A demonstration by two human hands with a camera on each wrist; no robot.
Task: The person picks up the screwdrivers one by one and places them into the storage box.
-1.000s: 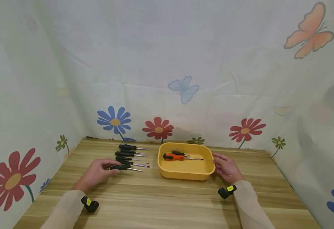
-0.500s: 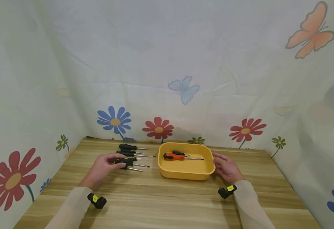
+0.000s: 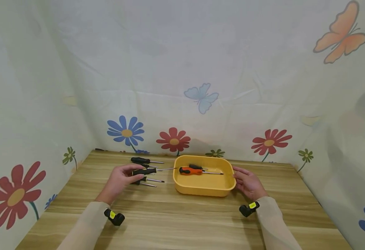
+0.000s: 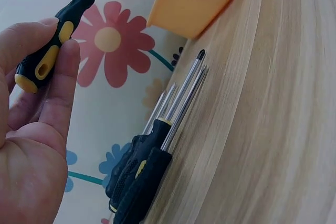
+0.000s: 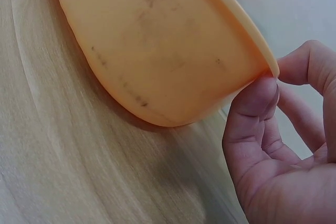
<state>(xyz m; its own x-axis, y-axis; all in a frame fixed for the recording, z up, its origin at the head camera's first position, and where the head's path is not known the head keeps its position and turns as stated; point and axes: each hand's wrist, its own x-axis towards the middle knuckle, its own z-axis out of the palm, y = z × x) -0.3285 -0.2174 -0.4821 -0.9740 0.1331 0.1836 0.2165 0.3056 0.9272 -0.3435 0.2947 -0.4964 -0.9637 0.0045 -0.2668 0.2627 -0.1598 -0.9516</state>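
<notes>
A: One pale curtain (image 3: 157, 52) hangs around one wood-grain table (image 3: 182, 218). What is printed on it?

B: Two butterflies: a blue butterfly (image 3: 202, 98) above the yellow box (image 3: 202, 191), and an orange butterfly (image 3: 341, 34) high to the box's right. I also count three red flowers (image 3: 174, 139): one just behind the box, one behind and to its right, one well to its left.

A: And inside the box?

B: Two screwdrivers, lying near its left end: one orange-and-black screwdriver (image 3: 195, 171) and, just behind it, one short black screwdriver (image 3: 195, 167).

A: Where are the two hands?

B: Well apart, either side of the box. The left hand (image 3: 119, 178), on the box's left, pinches one black-and-yellow screwdriver (image 3: 145, 171) by its handle between thumb and fingers, raised off the table. Its thin shaft points at the box; I cannot tell whether the tip touches the rim. The right hand (image 3: 248, 182) pinches the rim at the box's right end.

A: Anything under the left hand?

B: A group of dark-handled screwdrivers (image 4: 137, 179), left of the box, shafts towards it. At least four shafts show; overlapping handles hide the exact count.

A: What do the arms wear?

B: Two pale sleeves (image 3: 83, 224) and two small black cameras (image 3: 114, 217), one per wrist.
</notes>
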